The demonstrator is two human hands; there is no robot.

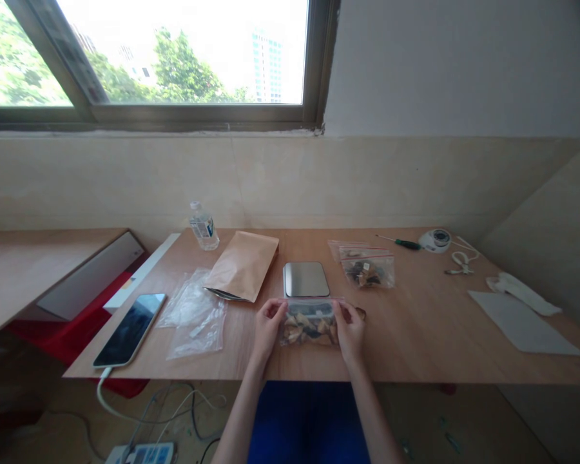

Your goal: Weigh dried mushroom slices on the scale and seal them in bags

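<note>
A clear zip bag (310, 327) holding brown, dried-looking pieces is held up by its top edge at the front of the table. My left hand (269, 325) pinches its upper left corner, and my right hand (348, 327) pinches the upper right one. Just behind the bag lies a small scale (306, 279) with a silver top. A small brown piece (361, 313) shows beside my right fingers; what it is I cannot tell. Back right of the scale, filled zip bags (368, 267) with red strips lie overlapping.
Left of the scale lie a brown paper pouch (244, 265), clear plastic bags (196, 316) and a plugged-in phone (130, 330). A plastic bottle (204, 227) stands behind. Farther right are a screwdriver (406, 244), a white dome camera (435, 240) and a white sheet (522, 323).
</note>
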